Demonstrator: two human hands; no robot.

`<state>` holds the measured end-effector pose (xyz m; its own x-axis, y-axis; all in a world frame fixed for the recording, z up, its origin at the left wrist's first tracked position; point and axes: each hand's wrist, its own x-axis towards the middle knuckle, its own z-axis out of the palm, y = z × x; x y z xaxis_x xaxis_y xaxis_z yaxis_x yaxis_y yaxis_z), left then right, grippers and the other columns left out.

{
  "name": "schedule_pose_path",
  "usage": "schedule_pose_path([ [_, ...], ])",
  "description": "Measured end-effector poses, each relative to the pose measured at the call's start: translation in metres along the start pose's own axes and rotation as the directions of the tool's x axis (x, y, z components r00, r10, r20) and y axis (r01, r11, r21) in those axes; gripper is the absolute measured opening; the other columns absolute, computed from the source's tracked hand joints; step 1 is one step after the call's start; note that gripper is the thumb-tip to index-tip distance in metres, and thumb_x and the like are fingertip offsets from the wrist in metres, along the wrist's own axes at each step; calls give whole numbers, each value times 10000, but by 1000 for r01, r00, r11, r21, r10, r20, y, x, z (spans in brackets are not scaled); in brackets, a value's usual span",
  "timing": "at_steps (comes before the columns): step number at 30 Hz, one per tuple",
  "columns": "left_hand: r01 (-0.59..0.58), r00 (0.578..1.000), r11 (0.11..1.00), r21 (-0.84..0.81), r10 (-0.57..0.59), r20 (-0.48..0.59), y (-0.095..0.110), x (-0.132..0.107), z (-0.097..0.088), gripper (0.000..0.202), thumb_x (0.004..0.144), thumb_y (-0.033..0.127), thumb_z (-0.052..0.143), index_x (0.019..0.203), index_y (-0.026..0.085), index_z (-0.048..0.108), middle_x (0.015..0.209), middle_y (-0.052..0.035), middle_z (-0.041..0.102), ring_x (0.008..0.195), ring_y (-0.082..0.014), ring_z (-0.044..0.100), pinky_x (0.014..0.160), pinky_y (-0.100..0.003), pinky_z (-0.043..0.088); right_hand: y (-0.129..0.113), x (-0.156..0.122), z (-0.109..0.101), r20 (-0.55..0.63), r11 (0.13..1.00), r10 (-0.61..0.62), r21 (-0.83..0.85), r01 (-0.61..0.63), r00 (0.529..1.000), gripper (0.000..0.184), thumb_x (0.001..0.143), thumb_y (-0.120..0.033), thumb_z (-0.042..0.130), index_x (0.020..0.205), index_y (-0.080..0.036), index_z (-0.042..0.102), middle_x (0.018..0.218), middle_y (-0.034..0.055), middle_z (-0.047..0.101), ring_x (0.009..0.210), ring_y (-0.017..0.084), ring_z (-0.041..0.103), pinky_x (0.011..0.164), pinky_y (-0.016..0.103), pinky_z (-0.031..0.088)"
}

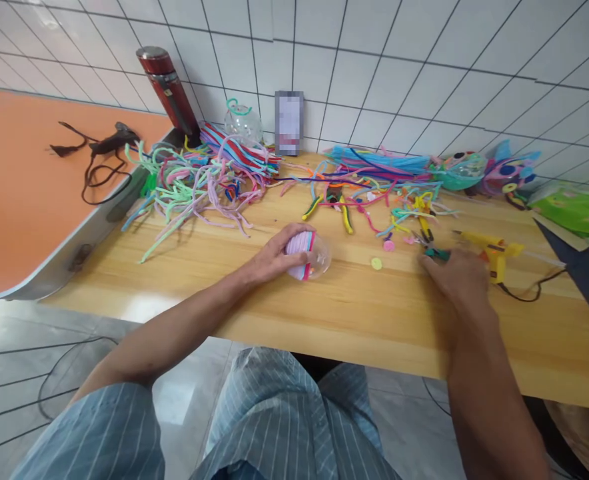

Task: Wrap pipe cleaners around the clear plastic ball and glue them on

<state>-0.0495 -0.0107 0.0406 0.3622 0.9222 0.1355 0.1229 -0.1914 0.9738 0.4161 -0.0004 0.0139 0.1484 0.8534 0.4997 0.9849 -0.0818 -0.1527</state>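
My left hand (274, 257) rests on the wooden table (324, 313) with its fingers wrapped round a clear plastic ball (308, 255) wound with lilac, pink and blue pipe cleaner. My right hand (457, 277) lies further right, fingers curled onto a small green piece (437, 253) on the table; what they grip is hidden. A yellow glue gun (492, 252) lies just right of that hand. A small yellow disc (376, 263) and a pink one (389, 245) sit between the hands.
Heaps of coloured pipe cleaners (199, 183) cover the back of the table, with pliers (338, 203) among them. A red flask (168, 90), a clear ball (243, 123), finished ornaments (462, 170) and green paper (577, 210) stand along the tiled wall. An orange table (19, 193) holds a black glue gun (112, 141).
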Motion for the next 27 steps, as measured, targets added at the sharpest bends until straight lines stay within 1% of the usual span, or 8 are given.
schedule_pose_path([
  [4,41,999,999,-36,-40,8,3,1,1,623,814,491,815,1357,228,660,1330,-80,683,1214,-263,629,1075,-409,514,-34,-1,-12,-11,998,-46,53,46,999,576,771,-724,806,916,-177,695,916,223,724,943,400,698,800,552,520],
  [6,98,995,993,-72,-97,14,5,2,0,639,819,492,786,1376,215,639,1284,-71,687,1168,-252,635,1021,-389,525,-71,-10,-19,35,961,-148,242,135,988,587,871,-665,768,1152,-154,708,1114,243,749,1108,411,716,916,549,555],
  [8,126,992,987,-96,-127,-7,6,2,0,633,817,496,765,1368,212,639,1251,-64,686,1153,-254,631,995,-383,527,-117,-25,-26,128,870,-278,454,193,952,655,920,-633,743,1373,-173,631,1281,224,737,1202,381,717,994,543,578],
  [10,129,990,986,-105,-135,-51,6,2,1,603,813,494,765,1344,227,659,1253,-56,686,1181,-262,618,1020,-386,519,-163,-43,-29,222,777,-362,609,162,905,806,928,-619,746,1569,-218,467,1487,212,645,1311,371,687,1057,576,581],
  [13,115,986,982,-150,-131,-100,4,2,2,557,829,479,755,1329,245,677,1282,-46,685,1227,-270,613,1075,-395,505,-218,-61,-25,242,693,-432,706,147,869,1025,842,-611,846,1645,-218,344,1622,252,523,1463,420,584,1144,648,535],
  [15,114,984,974,-194,-137,-113,2,2,4,558,829,480,758,1328,246,676,1281,-45,689,1224,-271,622,1073,-395,513,-240,-66,-19,228,658,-448,739,146,864,1079,823,-566,877,1660,-210,297,1653,267,481,1526,428,524,1186,665,506],
  [19,141,976,953,-266,-179,-123,4,3,6,572,795,479,790,1303,242,678,1244,-48,711,1199,-279,646,1032,-399,554,-251,-63,-7,231,613,-461,781,119,857,1080,863,-501,858,1690,-225,220,1667,261,463,1548,402,511,1200,645,512],
  [27,159,979,956,-245,-185,-85,10,1,5,632,787,463,791,1368,247,668,1253,-51,728,1188,-300,666,1041,-436,570,-233,-64,2,222,568,-535,809,152,815,1089,911,-578,802,1735,-264,163,1731,231,405,1586,395,472,1237,641,488],
])
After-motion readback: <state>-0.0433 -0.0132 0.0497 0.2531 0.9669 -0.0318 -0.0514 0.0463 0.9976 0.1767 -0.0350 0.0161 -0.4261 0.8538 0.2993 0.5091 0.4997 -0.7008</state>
